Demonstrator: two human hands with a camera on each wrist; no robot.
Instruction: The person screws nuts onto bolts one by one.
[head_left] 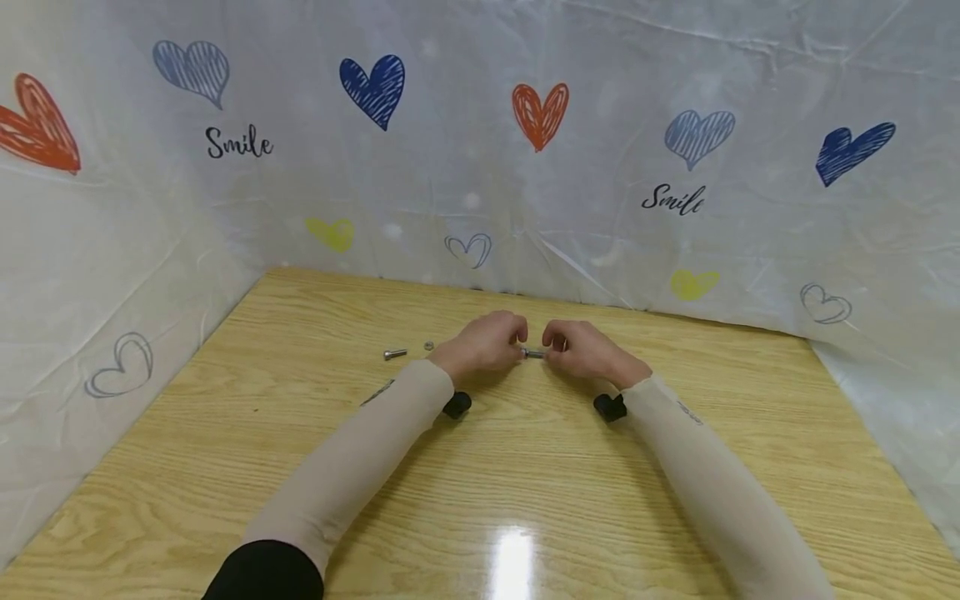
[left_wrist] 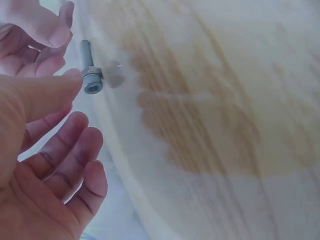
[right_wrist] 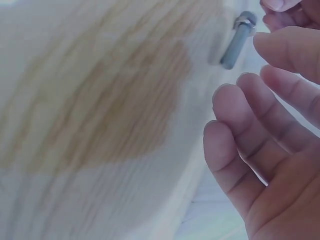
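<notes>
A socket-head bolt (head_left: 534, 354) with a nut on it lies on the wooden table between my two hands. In the left wrist view the nut (left_wrist: 91, 71) sits close up to the bolt's head. My left hand (head_left: 489, 342) is beside the head end, its thumb tip very near, fingers loosely bent and apart. By the shank end my right hand (head_left: 587, 348) hovers with relaxed, curved fingers. The right wrist view shows the bolt (right_wrist: 236, 45) beside the right thumb tip, not pinched. Neither hand visibly grips anything.
A second bolt (head_left: 395, 354) and a loose nut (head_left: 429, 345) lie on the table (head_left: 480, 475) left of my left hand. A pale sheet (head_left: 465, 183) printed with hearts hangs behind the table's back edge and along its sides.
</notes>
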